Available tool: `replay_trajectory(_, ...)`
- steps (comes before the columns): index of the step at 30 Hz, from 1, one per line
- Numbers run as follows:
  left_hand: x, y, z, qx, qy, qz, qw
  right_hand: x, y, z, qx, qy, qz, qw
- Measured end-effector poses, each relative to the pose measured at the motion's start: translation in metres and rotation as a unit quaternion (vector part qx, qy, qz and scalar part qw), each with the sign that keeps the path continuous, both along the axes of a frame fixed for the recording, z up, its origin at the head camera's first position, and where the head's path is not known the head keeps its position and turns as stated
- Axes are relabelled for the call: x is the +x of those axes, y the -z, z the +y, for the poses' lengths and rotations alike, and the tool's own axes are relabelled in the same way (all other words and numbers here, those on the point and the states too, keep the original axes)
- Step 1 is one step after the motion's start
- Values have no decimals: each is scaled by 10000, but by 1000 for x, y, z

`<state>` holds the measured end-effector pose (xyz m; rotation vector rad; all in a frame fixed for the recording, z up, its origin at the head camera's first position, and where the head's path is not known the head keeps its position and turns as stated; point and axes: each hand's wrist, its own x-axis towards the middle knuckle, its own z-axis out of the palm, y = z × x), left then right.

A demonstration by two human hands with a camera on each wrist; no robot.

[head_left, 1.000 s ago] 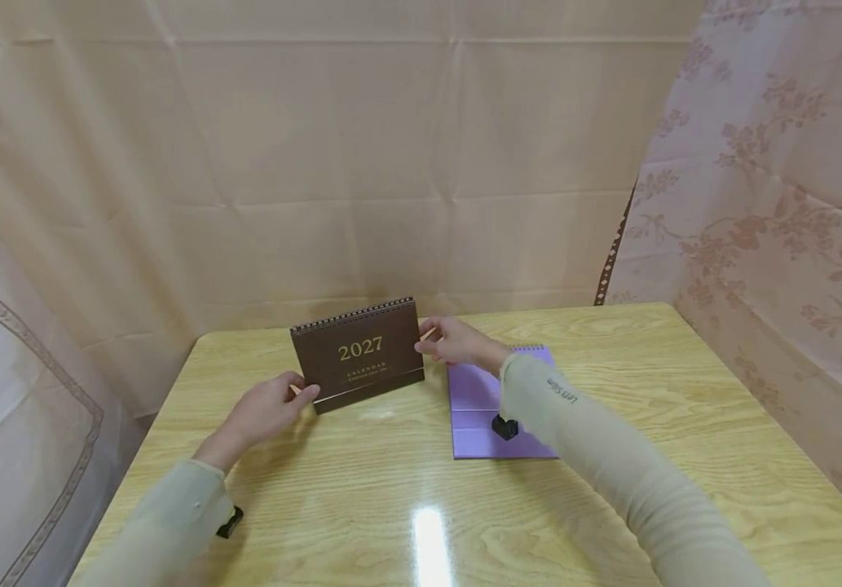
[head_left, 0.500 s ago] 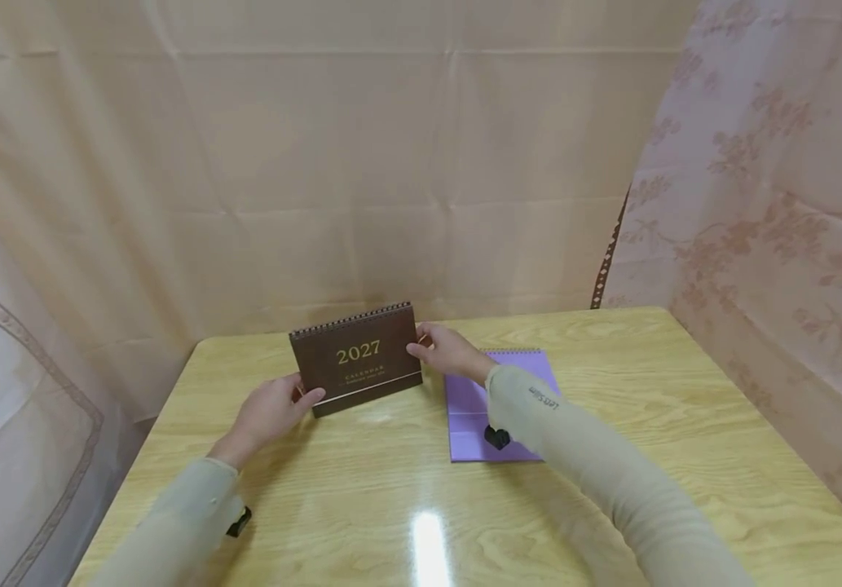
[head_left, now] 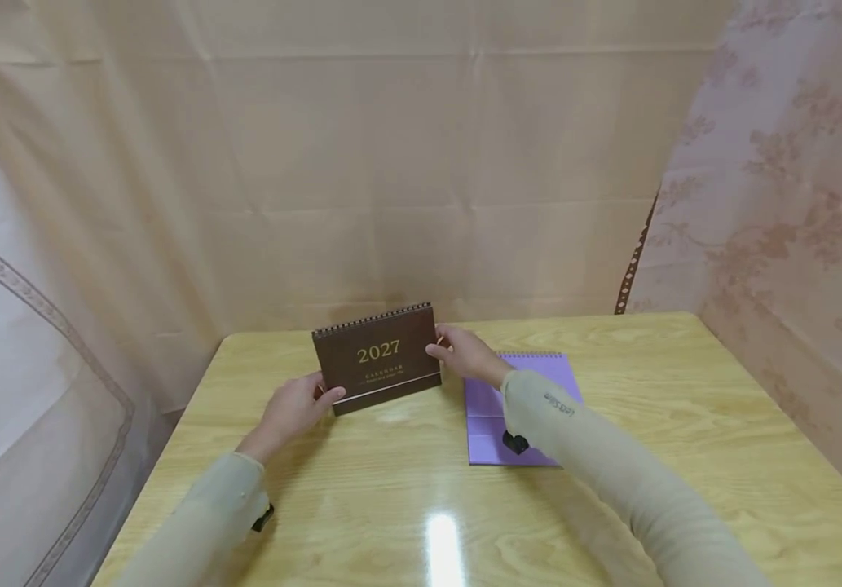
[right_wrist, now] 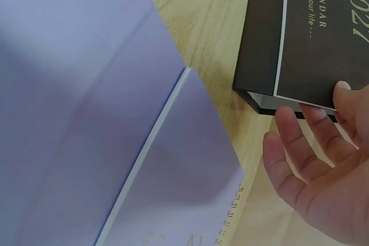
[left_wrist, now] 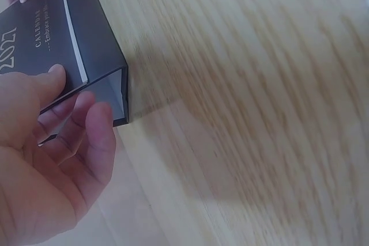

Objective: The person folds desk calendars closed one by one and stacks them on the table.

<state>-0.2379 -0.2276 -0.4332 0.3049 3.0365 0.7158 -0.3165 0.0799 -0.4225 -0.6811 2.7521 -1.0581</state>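
A dark brown 2027 desk calendar (head_left: 380,355) with a spiral along its top stands propped up on its folded base near the table's back edge. At its lower left side my left hand (head_left: 296,412) pinches the front panel, thumb on the cover and fingers behind it. My right hand (head_left: 465,355) pinches the right side the same way, thumb on the cover (right_wrist: 328,33). Under my right forearm a purple desk calendar (head_left: 484,408) lies flat on the table, its spiral toward the back; the sleeve hides part of it.
The wooden table (head_left: 376,505) has a bright light reflection near its front. A beige curtain (head_left: 362,179) hangs right behind the back edge. Floral cloth (head_left: 795,220) hangs on the right, white cloth (head_left: 17,391) on the left.
Half a second ago and now, my right thumb lies farther over the brown calendar's front than a second ago. The whole scene has shifted slightly right in the view; the calendar still stands.
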Motion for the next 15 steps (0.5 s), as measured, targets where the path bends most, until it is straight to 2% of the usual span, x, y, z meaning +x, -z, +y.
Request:
replay_trajectory(8,4,2,-6,0,-112,-76,9999,1,8,-7,-50,-74,198,9998)
replay_trajectory(15,-1,-1,-4,23,-54,-46,10000,3,3,-5,48,156,188,9997)
